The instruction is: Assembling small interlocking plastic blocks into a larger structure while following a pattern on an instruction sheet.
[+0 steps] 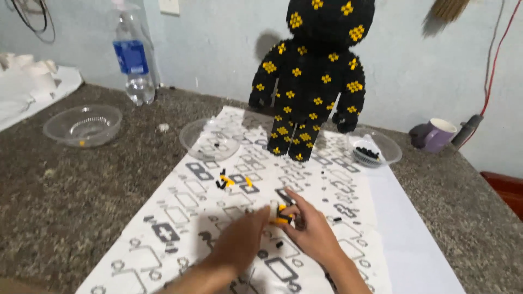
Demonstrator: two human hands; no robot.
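- The person's left hand (239,239) and right hand (310,231) meet over a printed instruction sheet (207,218), fingertips pressed together around a small black-and-yellow brick cluster (281,214).
- Both hands pinch the cluster from opposite sides; motion blur softens the left hand, so its exact finger placement cannot be told.
- The step in hand looks like joining small bricks into 1 sub-piece, held just above the sheet.
- Judged from the grip, the next move calls for steady, aligned pressure, so the tiny studs seat without the cluster slipping.
- Just beyond the hands, a few loose black and yellow bricks (229,181) lie on the sheet.
- Further back stands a tall black brick-built bear figure (313,87) dotted with yellow flowers, upright at the sheet's far edge.
- 3 clear plastic bowls sit around: a left bowl (83,126) on the speckled stone counter (65,196), a middle bowl (210,140) beside the figure's feet, and a right bowl (375,147) holding black bricks.
- A clear water bottle (132,57) stands at the back left; a purple mug (434,135) at the back right.
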